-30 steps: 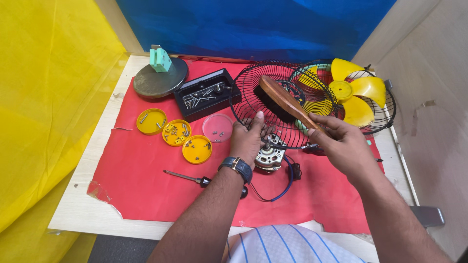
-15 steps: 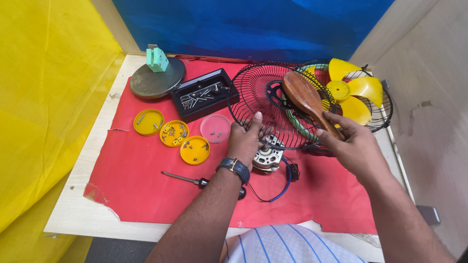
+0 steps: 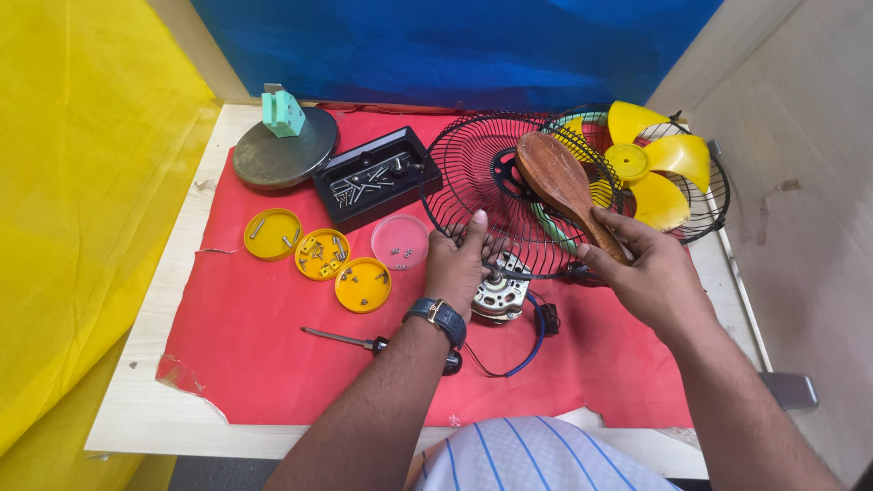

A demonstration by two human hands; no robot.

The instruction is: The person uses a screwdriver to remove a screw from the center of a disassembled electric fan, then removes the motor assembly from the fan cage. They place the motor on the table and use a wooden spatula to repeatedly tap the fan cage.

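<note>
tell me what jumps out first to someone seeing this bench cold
The bright yellow fan blade at the far right, lying in a wire guard, grabs the eye, beside the black wire fan guard at centre. The right hand holds a brown wooden brush over that guard, while the left hand rests on the fan motor. Left of them, three yellow round lids holding screws sit on the red cloth.

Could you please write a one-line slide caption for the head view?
Left hand rests on a fan motor while right hand holds a wooden brush over a black fan guard.
</note>
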